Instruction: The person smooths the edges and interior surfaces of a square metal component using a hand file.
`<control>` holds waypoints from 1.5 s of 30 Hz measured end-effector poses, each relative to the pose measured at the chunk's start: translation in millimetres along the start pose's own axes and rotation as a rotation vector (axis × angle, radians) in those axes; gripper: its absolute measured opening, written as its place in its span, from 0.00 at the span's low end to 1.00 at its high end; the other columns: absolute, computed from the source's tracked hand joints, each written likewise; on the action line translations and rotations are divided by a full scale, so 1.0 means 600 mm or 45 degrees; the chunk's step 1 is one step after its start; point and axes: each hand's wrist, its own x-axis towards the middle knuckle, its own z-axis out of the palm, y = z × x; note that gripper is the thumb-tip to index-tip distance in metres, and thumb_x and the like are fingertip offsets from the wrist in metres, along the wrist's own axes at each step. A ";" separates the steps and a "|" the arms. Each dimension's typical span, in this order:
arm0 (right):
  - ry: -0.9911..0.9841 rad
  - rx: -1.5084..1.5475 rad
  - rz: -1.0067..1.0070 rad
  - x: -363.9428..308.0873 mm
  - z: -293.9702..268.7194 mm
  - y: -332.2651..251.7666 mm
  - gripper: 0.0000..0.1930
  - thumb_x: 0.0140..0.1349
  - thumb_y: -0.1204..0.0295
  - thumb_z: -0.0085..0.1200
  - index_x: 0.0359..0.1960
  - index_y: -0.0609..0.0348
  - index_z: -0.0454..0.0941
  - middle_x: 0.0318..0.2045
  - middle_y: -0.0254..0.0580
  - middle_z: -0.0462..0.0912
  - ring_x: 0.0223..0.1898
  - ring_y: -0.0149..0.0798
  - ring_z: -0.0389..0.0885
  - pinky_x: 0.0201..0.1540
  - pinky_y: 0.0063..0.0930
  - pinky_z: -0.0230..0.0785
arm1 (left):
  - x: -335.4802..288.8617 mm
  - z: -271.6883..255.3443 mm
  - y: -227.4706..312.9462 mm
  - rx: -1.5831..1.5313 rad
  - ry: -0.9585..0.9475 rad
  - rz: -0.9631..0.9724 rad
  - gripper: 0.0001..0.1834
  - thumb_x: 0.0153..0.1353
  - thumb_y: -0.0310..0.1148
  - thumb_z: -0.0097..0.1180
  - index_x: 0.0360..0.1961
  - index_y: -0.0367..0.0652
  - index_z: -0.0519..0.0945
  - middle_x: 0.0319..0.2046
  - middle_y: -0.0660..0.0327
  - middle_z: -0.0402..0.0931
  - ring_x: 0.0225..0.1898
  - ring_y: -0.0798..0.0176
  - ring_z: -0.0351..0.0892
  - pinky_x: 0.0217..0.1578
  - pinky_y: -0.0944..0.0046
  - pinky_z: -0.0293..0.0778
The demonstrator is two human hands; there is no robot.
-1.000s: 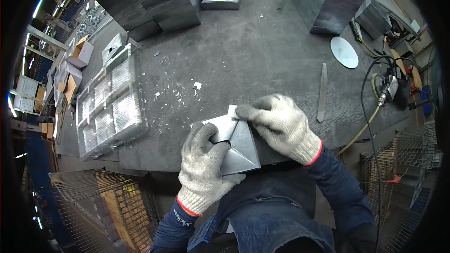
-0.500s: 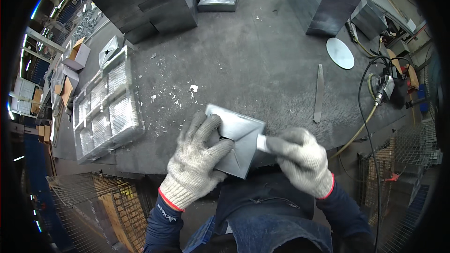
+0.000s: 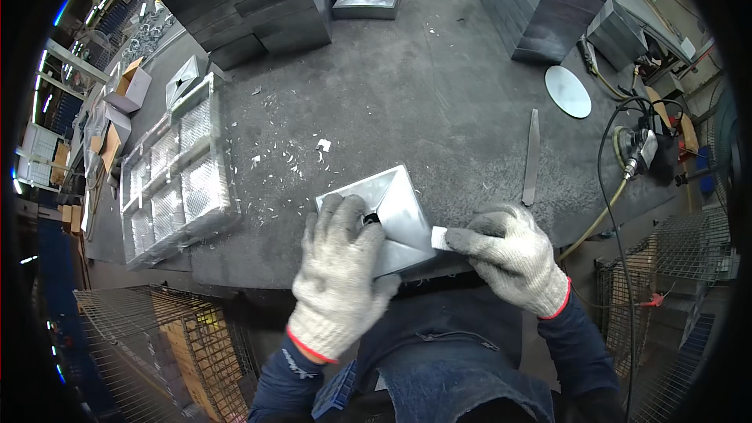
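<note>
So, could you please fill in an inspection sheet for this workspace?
Surface: dark grey table, strewn with white scraps.
Job's things: square metal piece with a central hole; small white piece near its edge.
Clutter: flat metal strip, pale oval disc, plastic-wrapped pack.
Hands: gloved left hand lies on the metal piece; gloved right hand pinches the white piece.
Cables: black cable and yellowish hose at right.
Surroundings: wire basket at lower left; dark stacks at the back.

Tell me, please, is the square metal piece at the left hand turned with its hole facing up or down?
Facing up: the metal piece shows its dark hole near the left hand, with sloping faces around it.
</note>
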 end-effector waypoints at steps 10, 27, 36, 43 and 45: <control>0.170 -0.328 -0.015 0.085 0.085 0.036 0.22 0.69 0.74 0.71 0.62 0.32 0.95 0.49 0.33 0.93 0.59 0.50 0.90 0.67 0.54 0.81 | -0.001 -0.023 -0.026 -0.148 -0.165 -0.002 0.37 0.43 0.32 0.89 0.58 0.42 0.87 0.72 0.43 0.76 0.79 0.30 0.74 0.80 0.32 0.72; 0.131 -0.009 0.048 -0.044 0.036 -0.053 0.24 0.60 0.77 0.77 0.58 0.38 0.98 0.43 0.35 0.89 0.50 0.47 0.92 0.56 0.47 0.87 | 0.002 -0.022 -0.024 -0.095 -0.141 -0.020 0.36 0.41 0.34 0.89 0.55 0.41 0.89 0.70 0.44 0.77 0.75 0.33 0.78 0.75 0.33 0.77; 0.210 -0.013 0.099 -0.021 0.038 -0.049 0.32 0.62 0.81 0.75 0.69 0.39 0.93 0.45 0.40 0.91 0.52 0.51 0.93 0.60 0.49 0.84 | 0.002 -0.022 -0.009 0.076 -0.084 0.046 0.37 0.41 0.39 0.92 0.54 0.43 0.89 0.67 0.47 0.76 0.72 0.37 0.77 0.71 0.33 0.79; 0.173 -0.301 -0.015 0.068 0.063 0.001 0.28 0.67 0.76 0.73 0.68 0.35 0.93 0.45 0.41 0.91 0.54 0.55 0.91 0.62 0.51 0.84 | -0.012 -0.007 -0.016 0.029 0.012 0.038 0.38 0.36 0.34 0.91 0.53 0.41 0.88 0.68 0.46 0.77 0.72 0.33 0.79 0.72 0.34 0.79; 0.206 -0.486 -0.036 0.108 0.079 0.022 0.23 0.72 0.72 0.69 0.67 0.34 0.93 0.41 0.41 0.88 0.53 0.54 0.90 0.60 0.51 0.83 | -0.016 -0.006 -0.015 0.022 0.041 0.059 0.38 0.37 0.33 0.90 0.53 0.41 0.88 0.68 0.45 0.77 0.73 0.32 0.78 0.72 0.34 0.79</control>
